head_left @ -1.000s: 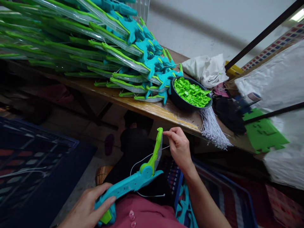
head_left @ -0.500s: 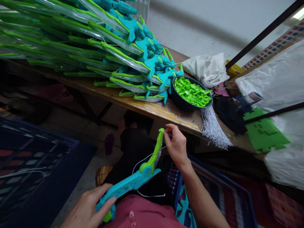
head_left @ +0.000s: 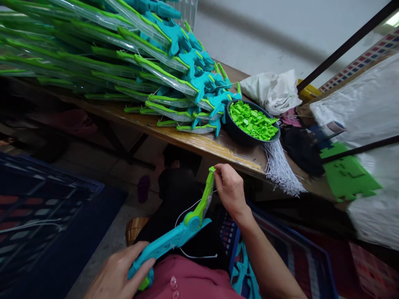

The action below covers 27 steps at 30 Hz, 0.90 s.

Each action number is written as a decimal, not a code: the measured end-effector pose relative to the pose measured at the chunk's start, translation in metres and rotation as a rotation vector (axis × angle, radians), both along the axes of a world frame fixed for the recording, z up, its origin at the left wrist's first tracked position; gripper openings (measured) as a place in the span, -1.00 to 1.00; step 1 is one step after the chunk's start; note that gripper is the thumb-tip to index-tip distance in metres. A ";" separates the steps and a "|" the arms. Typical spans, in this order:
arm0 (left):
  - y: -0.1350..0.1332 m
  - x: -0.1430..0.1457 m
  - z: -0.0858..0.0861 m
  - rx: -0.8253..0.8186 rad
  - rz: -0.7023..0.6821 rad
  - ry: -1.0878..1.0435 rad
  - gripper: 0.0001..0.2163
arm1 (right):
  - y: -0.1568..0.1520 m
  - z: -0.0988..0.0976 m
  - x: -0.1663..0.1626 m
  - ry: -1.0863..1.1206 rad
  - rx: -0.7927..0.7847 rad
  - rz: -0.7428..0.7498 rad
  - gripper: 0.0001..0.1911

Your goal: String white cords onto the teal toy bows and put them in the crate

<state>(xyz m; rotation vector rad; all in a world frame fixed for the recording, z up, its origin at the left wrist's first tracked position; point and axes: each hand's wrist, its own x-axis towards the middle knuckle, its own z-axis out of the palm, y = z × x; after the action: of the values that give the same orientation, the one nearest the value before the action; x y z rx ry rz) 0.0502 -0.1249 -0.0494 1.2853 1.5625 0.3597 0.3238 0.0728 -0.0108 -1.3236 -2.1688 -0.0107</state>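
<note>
Desk (head_left: 204, 143) runs diagonally from left edge to right of frame. Big stack of teal-and-green pieces (head_left: 112, 58) fills its upper left, all lying roughly one way, green-and-clear ends left, likely so they nest without snagging.

Containers: dark blue crate (head_left: 100, 189) at left, white strand across it; contents too dark to call. Second blue crate (head_left: 324, 259), lower right, has teal parts (head_left: 245, 268) in it, partly behind the forearm.

Work piece (head_left: 174, 238), teal and green, is lower center, above the lap, slanting up-right. Left hand (head_left: 115, 265) clamped round its teal lower end, presumably to steady it. Right hand (head_left: 230, 187) at the green tip: fingers pinched together; can't tell if they grip cord or tip.

Black bowl (head_left: 237, 136) on desk beside the stack, heaped with small green bits (head_left: 254, 120). White cord bundle (head_left: 282, 170) droops over the desk edge, probably for easy pulling. One white cord (head_left: 199, 257) trails off the work piece.
</note>
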 end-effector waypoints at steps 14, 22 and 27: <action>-0.005 0.006 -0.004 0.294 -0.014 0.077 -0.76 | 0.001 0.022 0.004 -0.102 -0.058 0.020 -0.82; -0.005 0.009 -0.003 0.559 -0.093 0.181 -0.76 | 0.000 0.028 0.004 -0.110 -0.128 0.018 -0.77; 0.001 0.012 -0.007 0.549 -0.121 0.146 -0.79 | 0.000 0.019 0.009 -0.152 -0.108 -0.027 -0.86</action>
<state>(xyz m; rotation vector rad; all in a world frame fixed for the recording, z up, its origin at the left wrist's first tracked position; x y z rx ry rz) 0.0621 -0.1239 -0.0563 1.8532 1.5526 0.6607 0.3323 0.0733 0.0078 -1.4539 -2.3065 -0.0050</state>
